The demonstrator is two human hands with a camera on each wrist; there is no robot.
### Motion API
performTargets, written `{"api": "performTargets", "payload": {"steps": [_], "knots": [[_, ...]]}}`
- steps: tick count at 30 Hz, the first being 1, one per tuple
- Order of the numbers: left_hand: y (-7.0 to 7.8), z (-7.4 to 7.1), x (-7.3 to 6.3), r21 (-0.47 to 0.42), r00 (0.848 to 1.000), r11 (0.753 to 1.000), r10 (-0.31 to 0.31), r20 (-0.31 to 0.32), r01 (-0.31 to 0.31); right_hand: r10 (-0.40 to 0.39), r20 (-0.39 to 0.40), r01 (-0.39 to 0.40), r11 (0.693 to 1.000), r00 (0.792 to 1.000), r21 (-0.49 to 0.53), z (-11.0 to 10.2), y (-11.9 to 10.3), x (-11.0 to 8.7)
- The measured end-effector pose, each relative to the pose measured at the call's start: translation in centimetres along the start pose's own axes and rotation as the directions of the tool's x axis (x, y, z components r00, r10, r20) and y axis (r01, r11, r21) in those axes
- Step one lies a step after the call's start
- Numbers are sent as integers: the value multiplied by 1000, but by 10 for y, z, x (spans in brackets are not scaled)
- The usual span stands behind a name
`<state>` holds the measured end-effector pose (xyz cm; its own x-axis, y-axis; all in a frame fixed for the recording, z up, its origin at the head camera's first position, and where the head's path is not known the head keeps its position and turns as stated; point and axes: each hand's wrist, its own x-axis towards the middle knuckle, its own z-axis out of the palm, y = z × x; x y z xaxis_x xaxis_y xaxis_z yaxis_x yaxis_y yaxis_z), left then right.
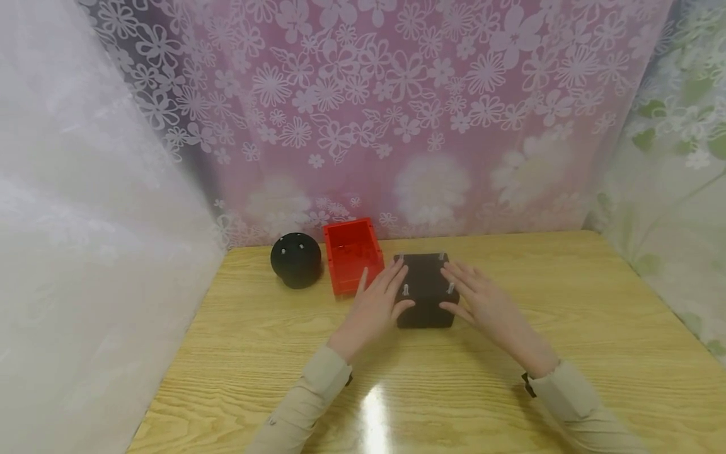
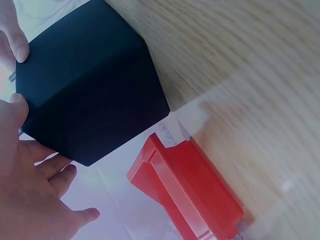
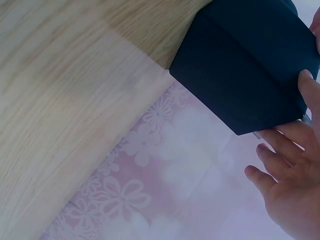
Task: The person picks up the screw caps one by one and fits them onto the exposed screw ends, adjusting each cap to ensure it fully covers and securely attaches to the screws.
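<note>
A black box-shaped piece (image 1: pixel 426 284) with several short metal pegs on top stands on the wooden table, between both hands. My left hand (image 1: pixel 374 306) lies along its left edge, thumb near the closer face and fingers reaching over the top edge. On the opposite side my right hand (image 1: pixel 490 309) touches the right edge in a mirrored way, fingers extended. In the left wrist view, the thumb and fingertips meet the edges of the black piece (image 2: pixel 95 85). The right wrist view shows the thumb on the black piece (image 3: pixel 240 65), other fingers loosely spread.
A red open-topped bin (image 1: pixel 354 252) stands just left of the black piece. Farther left is a rounded black object (image 1: pixel 296 261) with small pegs on top. A pink flowered curtain (image 1: pixel 363 126) hangs along the back edge of the table (image 1: pixel 255 378), with pale sheets at both sides.
</note>
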<state>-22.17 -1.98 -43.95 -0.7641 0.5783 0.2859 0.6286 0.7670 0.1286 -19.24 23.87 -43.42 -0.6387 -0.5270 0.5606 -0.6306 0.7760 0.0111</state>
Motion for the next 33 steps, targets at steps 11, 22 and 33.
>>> {"api": "performTargets", "payload": {"steps": [11,22,33], "knots": [[-4,-1,-11,15,1000,1000,5,-16,-4,-28,-20,28,1000,999,-8,2,-10,2],[-7,-5,-22,-21,998,1000,17,-54,-18,-49,-36,48,999,998,-6,5,-18,3],[-11,-5,-29,-39,999,999,8,-36,-9,-50,-21,50,999,999,-11,3,-25,3]]}}
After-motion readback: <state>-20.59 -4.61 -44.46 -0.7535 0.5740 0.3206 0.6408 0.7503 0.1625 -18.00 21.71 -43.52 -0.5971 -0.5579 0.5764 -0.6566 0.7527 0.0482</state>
